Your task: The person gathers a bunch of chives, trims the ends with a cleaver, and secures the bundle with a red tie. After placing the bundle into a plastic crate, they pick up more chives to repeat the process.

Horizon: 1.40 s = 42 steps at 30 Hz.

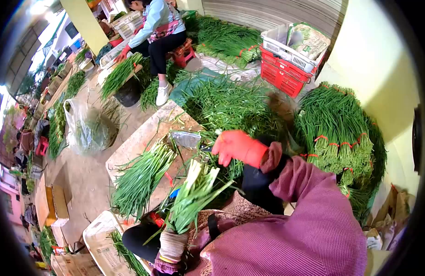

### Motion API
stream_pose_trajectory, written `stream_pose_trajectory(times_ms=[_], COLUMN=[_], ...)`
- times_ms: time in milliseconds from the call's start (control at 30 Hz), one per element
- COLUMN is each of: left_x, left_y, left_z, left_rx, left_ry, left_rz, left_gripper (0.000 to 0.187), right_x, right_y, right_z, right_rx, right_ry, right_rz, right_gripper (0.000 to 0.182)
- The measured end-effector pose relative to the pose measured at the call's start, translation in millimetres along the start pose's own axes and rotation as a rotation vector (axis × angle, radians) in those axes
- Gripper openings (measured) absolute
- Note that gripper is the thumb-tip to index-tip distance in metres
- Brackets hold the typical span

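My right hand, in a red glove, has its fingers curled at the dark handle of a broad-bladed knife. The blade lies over a board. My left hand, in a pale knit glove, grips a small bunch of green chives over my lap. Its pale cut ends point up toward the board, and the leaves hide most of my fingers. A larger chive bundle rests on the board beside it. A blue-handled item lies partly hidden between the two bunches.
Loose chives are heaped beyond my right hand. Banded bundles stand by the wall. A red crate carries a white one. A white basket is near my left knee. A co-worker sits at the back, beside a plastic bag.
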State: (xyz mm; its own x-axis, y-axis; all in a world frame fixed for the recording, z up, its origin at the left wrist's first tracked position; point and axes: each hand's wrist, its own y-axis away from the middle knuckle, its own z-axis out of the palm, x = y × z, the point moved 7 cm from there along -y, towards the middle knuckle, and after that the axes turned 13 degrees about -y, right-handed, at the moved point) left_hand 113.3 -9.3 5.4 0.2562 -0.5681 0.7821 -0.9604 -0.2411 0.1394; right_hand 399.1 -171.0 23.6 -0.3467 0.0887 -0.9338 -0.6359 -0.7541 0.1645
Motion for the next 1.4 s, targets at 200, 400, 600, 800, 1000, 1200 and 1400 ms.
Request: stream_pose_trajectory(times_ms=[200,400,600,800,1000,1200,1400], left_x=[-29.7,-14.4,9.4,-23.0,-29.9,-19.3,-30.4], left_y=[1.7,-0.2,3.8,1.3,0.0,2.5,2.3], left_z=[11.3,6.2,-4.0,11.7,15.4,19.4,22.6], left_rx=[-0.141,0.03,0.134,0.037,-0.08,-0.097,-0.165], left_ry=[0.175,-0.34,-0.248,0.282,-0.25,0.495,0.269], left_rz=[-0.106,0.122,-0.114,-0.185,0.044,-0.213,-0.052], left_gripper=[0.043,0.049,0.036,0.044,0.038,0.038,0.037], right_x=[-73.8,-29.6,56.6,11.0,-70.4,9.7,-2.6], right_y=[16.0,25.1,-14.0,-21.0,7.8,21.6,1.1], right_z=[-26.9,73.5,81.7,16.4,-10.4,85.6,65.8], right_rx=[0.422,-0.067,-0.253,0.158,0.495,-0.193,-0.109], right_ry=[1.139,1.28,0.929,0.804,1.353,1.132,1.342], right_rz=[-0.53,-0.378,-0.192,-0.527,-0.698,-0.51,-0.68], right_gripper=[0.02,0.05,0.031,0.015,0.034,0.024,0.009])
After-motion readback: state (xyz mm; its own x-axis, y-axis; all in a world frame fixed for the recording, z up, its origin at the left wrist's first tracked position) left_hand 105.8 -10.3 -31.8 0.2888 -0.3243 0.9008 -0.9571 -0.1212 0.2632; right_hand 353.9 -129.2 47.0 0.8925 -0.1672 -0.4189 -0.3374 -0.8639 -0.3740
